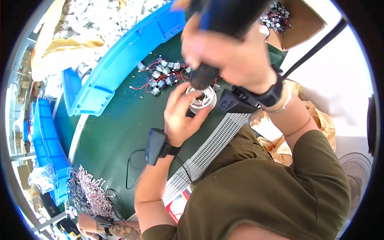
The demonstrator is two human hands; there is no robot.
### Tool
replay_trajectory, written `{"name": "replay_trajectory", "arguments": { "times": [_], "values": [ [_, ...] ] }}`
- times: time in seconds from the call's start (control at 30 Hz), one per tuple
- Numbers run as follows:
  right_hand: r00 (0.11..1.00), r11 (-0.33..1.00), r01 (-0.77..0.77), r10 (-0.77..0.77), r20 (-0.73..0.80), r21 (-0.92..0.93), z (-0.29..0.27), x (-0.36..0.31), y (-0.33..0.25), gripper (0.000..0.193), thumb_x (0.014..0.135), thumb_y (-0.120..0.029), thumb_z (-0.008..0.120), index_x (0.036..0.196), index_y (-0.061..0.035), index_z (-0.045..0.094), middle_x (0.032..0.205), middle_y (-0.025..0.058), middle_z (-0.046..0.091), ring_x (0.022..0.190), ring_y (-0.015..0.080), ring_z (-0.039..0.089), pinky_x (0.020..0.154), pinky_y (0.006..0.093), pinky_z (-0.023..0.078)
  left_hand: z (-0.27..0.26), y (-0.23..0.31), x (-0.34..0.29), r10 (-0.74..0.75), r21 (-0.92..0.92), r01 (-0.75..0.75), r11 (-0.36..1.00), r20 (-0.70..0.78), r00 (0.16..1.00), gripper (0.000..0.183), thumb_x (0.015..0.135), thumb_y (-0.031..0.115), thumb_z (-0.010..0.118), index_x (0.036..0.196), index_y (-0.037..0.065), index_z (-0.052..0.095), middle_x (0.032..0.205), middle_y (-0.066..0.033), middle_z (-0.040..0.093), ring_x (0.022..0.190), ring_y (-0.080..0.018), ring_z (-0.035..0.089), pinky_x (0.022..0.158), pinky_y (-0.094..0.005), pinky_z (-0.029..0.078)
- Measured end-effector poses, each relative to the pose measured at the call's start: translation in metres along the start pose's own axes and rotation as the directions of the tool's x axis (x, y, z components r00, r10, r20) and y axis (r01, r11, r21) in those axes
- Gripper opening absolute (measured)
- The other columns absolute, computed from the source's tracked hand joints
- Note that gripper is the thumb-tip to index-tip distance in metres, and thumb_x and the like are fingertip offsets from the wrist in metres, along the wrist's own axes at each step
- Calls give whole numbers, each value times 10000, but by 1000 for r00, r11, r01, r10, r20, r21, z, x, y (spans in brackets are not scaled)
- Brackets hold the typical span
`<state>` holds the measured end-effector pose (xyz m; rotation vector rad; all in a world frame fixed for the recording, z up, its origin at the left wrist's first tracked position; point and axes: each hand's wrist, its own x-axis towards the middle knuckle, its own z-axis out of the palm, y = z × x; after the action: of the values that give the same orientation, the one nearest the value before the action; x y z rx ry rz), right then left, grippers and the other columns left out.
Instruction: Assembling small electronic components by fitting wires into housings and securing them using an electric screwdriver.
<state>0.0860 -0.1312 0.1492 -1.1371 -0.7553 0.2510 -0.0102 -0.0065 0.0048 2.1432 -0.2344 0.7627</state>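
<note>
My right hand, blurred by motion, grips a black power screwdriver with a blue patch. The tool's dark nose points down at a white round plastic housing. My left hand holds this housing on the green table, thumb and fingers around its rim. Dark parts show inside the housing; the driver's tip is hidden. Just beyond my left hand lies a loose pile of small silver motors with red wires. Each of my wrists wears a black strapped device.
A long blue bin stands at the far left, beside a heap of white plastic parts. Another blue bin and a pile of pink and dark wired pieces are further left. A co-worker's tattooed forearm reaches in at lower left. An open cardboard box sits far right.
</note>
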Motion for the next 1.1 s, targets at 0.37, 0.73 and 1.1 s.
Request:
{"name": "replay_trajectory", "arguments": {
  "times": [0.37, 0.73, 1.1],
  "values": [
    [758, 802, 552, -597, 264, 230, -32, 30, 23, 348, 720, -56, 726, 999, 32, 538, 678, 37, 595, 565, 84, 554, 512, 213, 426, -189, -76, -55, -197, 902, 304, 306, -252, 947, 420, 784, 157, 657, 1136, -25, 520, 1092, -233, 580, 955, -383, 584, 846, -426, 454],
    [995, 819, 26, -79, -67, -574, -8, 33, 18, 368, 718, -148, 749, 983, 10, 549, 854, 69, 585, 818, 124, 561, 685, 264, 449, -98, -93, 44, -396, 518, 273, 811, 141, 908, 316, 906, 265, 549, 737, -1, 574, 602, -171, 548, 539, -319, 555, 499, -401, 415],
    [927, 710, 354, -177, 331, -609, 0, 4, 66, 318, 752, -180, 718, 1005, -37, 588, 952, 105, 573, 843, 271, 581, 741, 338, 475, -103, 15, 88, -178, 252, 156, 955, 66, 982, 265, 907, 191, 573, 731, -7, 572, 602, -100, 527, 531, -174, 456, 518, -310, 397]
  ]
}}
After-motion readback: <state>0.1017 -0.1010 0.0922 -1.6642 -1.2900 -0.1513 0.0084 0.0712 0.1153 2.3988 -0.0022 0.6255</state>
